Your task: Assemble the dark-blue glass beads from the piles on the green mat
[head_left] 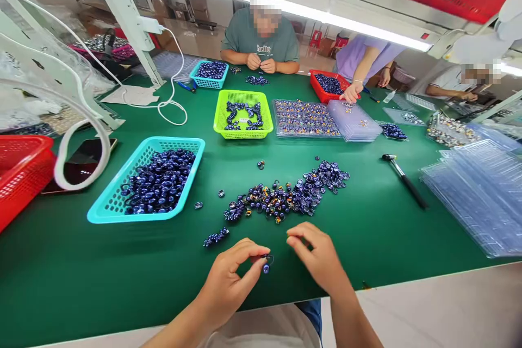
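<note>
Close to the table's front edge, my left hand (pixel 233 274) is closed in a pinch on a small dark blue bead piece (pixel 266 268) with a thin wire-like loop. My right hand (pixel 320 255) is a little to its right, thumb and forefinger pressed together; what they hold, if anything, is too small to name. Just beyond both hands lies a long heap of dark blue pieces (pixel 304 196), some with orange parts. A short row of blue pieces (pixel 216 237) rests left of the heap, above my left hand.
A turquoise basket (pixel 98 212) full of blue pieces stands at left, a lime-green basket (pixel 243 135) farther back. Behind the heap are filled clear trays (pixel 305 133). A hammer (pixel 408 182) and stacked plastic trays (pixel 485 196) lie at right. Co-workers (pixel 261 46) work opposite.
</note>
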{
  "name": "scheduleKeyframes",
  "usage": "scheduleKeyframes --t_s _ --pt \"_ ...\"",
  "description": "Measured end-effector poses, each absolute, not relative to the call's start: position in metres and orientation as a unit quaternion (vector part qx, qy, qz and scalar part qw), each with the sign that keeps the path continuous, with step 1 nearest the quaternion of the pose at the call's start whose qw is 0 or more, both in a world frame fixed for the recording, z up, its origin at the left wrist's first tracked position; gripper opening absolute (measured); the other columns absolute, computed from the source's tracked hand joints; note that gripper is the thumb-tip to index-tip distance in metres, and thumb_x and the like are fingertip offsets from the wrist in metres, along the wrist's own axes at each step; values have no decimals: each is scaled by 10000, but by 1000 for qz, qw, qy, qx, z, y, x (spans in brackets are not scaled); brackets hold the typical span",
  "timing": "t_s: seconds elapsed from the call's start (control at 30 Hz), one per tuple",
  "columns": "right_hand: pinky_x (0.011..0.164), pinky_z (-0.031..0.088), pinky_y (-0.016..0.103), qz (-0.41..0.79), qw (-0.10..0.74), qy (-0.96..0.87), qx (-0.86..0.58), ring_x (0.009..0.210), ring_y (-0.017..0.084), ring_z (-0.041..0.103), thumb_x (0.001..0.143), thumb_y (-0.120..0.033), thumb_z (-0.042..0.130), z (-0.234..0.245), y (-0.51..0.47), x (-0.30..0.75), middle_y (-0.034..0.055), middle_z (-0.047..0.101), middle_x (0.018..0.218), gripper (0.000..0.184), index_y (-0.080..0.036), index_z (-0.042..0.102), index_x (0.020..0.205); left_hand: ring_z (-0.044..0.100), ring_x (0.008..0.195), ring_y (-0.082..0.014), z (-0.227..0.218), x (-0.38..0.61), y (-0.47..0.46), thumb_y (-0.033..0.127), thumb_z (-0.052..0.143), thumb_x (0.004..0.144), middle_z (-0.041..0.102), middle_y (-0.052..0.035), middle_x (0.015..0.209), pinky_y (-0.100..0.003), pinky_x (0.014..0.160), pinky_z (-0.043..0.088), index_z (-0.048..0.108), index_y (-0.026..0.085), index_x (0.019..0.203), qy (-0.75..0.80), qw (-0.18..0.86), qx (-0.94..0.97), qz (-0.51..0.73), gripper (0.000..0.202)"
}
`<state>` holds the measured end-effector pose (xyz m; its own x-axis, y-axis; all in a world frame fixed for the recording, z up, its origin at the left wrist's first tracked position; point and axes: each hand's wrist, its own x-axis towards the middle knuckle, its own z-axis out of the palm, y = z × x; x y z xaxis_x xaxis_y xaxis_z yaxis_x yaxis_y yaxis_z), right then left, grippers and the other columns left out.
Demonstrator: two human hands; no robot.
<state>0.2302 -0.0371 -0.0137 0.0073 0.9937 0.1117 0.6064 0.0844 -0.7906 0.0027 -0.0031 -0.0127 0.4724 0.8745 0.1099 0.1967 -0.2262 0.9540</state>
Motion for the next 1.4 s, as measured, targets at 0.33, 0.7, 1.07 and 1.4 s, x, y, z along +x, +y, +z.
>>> scheduleKeyframes --t_s 0.33,0.7,1.07,1.4 --pt "632 458 291 42 245 -672 -698 757 202 619 932 -272 522 -41 -5 293 58 659 792 212 -209 664 788 686 859 -206 -18 1 1 371 634 883 747 -69 929 -266 750 552 744 200 991 442 597 583 329 230" --pt "560 549 244 306 498 -518 -625 613 161 671 896 -331 607 -20 -45 194 20 695 718 169 -193 674 826 632 1176 -289 -7 17 -1 406 746 808 741 -127 1153 -401 1023 486 747 178 935 373 746 405 373 260" --pt "672 602 273 200 508 -534 -645 724 163 715 890 -241 617 -39 -42 161 32 734 854 133 -198 663 1007 673 1082 -268 -4 15 -4 402 739 819 751 -120 1111 -385 988 507 732 161 968 389 732 401 390 284" --pt "712 581 298 130 503 -674 -525 838 180 684 880 -77 610 -31 -40 175 53 699 933 277 -257 685 1077 698 903 -200 -11 9 7 324 786 796 769 -112 955 -345 898 529 717 127 943 377 789 297 384 255"
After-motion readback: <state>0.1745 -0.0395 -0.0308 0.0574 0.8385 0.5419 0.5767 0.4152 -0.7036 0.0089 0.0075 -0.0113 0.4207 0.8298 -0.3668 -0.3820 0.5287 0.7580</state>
